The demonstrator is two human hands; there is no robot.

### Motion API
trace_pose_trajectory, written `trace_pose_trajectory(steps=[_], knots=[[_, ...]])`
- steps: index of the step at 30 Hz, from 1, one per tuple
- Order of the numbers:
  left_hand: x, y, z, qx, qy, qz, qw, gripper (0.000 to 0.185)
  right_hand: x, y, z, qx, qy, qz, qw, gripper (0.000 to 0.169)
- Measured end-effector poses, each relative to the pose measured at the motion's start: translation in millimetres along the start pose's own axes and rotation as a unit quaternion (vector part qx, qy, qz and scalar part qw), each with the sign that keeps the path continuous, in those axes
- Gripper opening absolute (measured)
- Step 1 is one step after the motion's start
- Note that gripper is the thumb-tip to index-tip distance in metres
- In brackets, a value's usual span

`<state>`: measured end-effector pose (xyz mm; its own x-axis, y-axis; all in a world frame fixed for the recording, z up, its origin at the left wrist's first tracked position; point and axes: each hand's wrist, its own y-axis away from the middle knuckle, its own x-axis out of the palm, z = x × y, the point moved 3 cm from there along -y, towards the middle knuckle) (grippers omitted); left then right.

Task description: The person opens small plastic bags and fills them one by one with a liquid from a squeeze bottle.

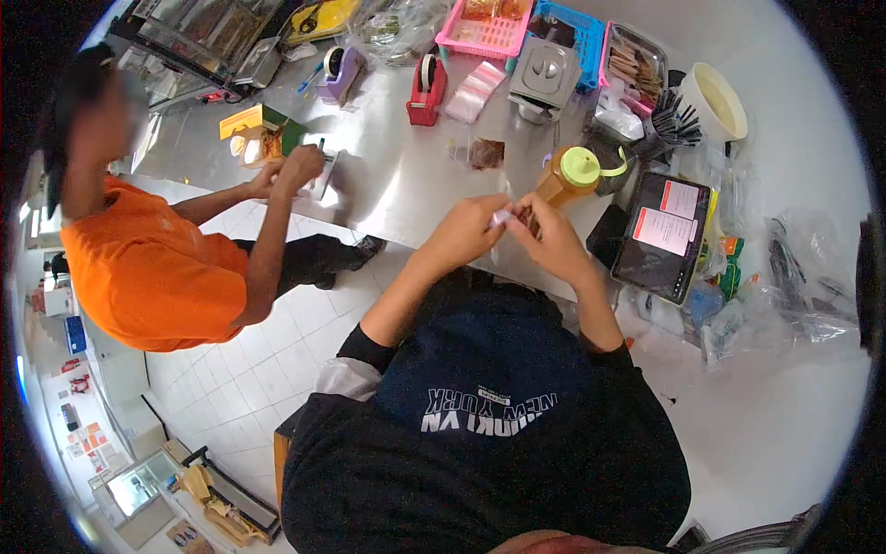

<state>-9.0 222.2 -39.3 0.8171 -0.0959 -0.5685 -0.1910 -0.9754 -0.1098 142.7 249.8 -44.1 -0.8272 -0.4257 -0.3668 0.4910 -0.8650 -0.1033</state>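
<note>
My left hand (469,227) and my right hand (552,239) meet close to the table's front edge. Their fingertips pinch a small clear plastic bag (500,218) with a pale pinkish edge. Something brown shows by the right fingers, mostly hidden by them. Just beyond, a small packet of dark brown contents (487,154) lies flat on the steel table (394,166). A squeeze bottle (571,173) of brown sauce with a yellow-green lid stands behind my right hand. Farther back lies a stack of small zip bags (475,92).
At left, a co-worker in an orange shirt (152,277) handles something beside an open food box (259,138). Tape dispensers, red (426,97) and purple (340,79), stand at the back. A lidded steel container (545,73), pink basket (488,38) and tablet (661,235) are to the right.
</note>
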Motion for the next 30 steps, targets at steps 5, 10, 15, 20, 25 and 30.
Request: trace_pose_trajectory(steps=[5,10,15,20,25,30], knots=[[4,-1,-2,0.034,0.047,0.066,0.996,0.019,-2,-5,-11,0.002,0.072,0.051,0.996,0.021],[12,3,5,0.031,-0.02,0.028,0.999,0.017,4,-1,-15,0.001,0.128,-0.024,0.991,0.022],[13,1,5,-0.005,-0.113,-0.127,0.985,0.019,5,-5,-3,0.011,0.251,-0.144,0.957,0.016],[20,8,5,0.098,-0.123,-0.062,0.986,0.026,-2,-7,-3,-0.046,0.235,-0.184,0.953,0.02],[9,9,-8,0.089,-0.037,-0.082,0.992,0.045,-16,-2,-18,0.091,-0.007,-0.163,0.982,0.04],[15,6,-19,0.097,-0.079,0.012,0.992,0.063,-13,7,-17,0.123,-0.068,-0.036,0.989,0.048]])
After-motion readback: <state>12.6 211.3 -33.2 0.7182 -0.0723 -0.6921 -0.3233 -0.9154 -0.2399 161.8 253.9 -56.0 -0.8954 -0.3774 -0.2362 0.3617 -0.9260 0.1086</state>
